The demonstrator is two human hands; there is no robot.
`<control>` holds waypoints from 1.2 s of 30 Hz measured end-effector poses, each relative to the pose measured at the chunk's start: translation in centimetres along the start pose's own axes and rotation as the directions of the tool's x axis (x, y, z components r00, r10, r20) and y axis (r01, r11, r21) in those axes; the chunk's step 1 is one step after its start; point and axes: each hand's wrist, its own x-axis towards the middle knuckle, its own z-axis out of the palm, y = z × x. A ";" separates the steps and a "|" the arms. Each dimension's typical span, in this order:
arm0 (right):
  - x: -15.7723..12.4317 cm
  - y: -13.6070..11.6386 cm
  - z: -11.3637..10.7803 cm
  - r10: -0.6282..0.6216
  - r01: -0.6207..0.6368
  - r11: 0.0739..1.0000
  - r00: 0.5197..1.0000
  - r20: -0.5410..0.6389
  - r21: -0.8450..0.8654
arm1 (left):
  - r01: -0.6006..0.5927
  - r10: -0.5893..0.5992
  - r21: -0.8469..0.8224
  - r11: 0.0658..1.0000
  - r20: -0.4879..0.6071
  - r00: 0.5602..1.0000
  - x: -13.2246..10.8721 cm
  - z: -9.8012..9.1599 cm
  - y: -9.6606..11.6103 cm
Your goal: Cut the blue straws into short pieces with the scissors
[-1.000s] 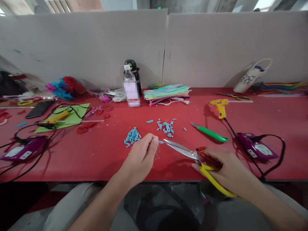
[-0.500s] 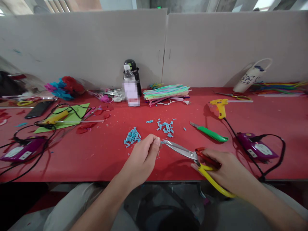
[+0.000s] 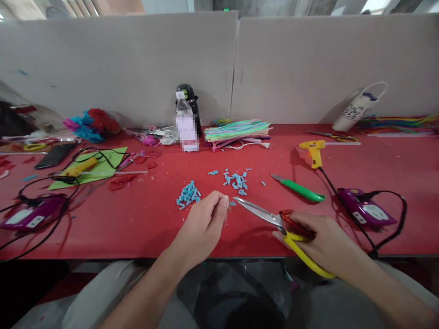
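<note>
My left hand [image 3: 207, 217] is closed in a pinch above the red table. A short blue strip [image 3: 232, 203] shows at its fingertips, most of it hidden by the fingers. My right hand [image 3: 317, 240] is wrapped round the handles of a pair of scissors [image 3: 257, 211] with one red and one yellow grip. The scissor tips point left, just beside the strip and the left fingertips, and the blades look closed. Behind the left hand lies a heap of small cut blue pieces [image 3: 189, 194]. A looser scatter of blue pieces [image 3: 237, 180] lies beyond the scissor tips.
A green utility knife [image 3: 302, 190] lies on the red table [image 3: 264, 160], near a yellow glue gun [image 3: 313, 153] and a purple power strip [image 3: 366, 210]. Fuzzy craft stems [image 3: 238, 130] and a plastic bottle [image 3: 185, 123] stand at the back. Cords run along the left.
The scissor tips have drawn slightly up and away from the blue strip, which they met before. My left hand has stayed almost still.
</note>
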 end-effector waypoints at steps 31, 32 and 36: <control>0.0 0.6 0.3 0.006 -0.005 1.000 0.999 0.048 -0.025 | -0.011 0.011 0.009 1.000 -0.022 1.000 0.0 0.2 0.0; 0.1 0.5 0.3 0.014 -0.013 1.000 0.999 0.041 -0.008 | -0.011 0.011 0.005 1.000 -0.026 1.000 0.0 0.2 -0.1; -0.1 0.1 -0.1 0.049 -0.051 0.998 0.998 0.051 0.041 | 0.002 -0.001 0.022 1.000 -0.050 0.999 0.0 0.3 -0.4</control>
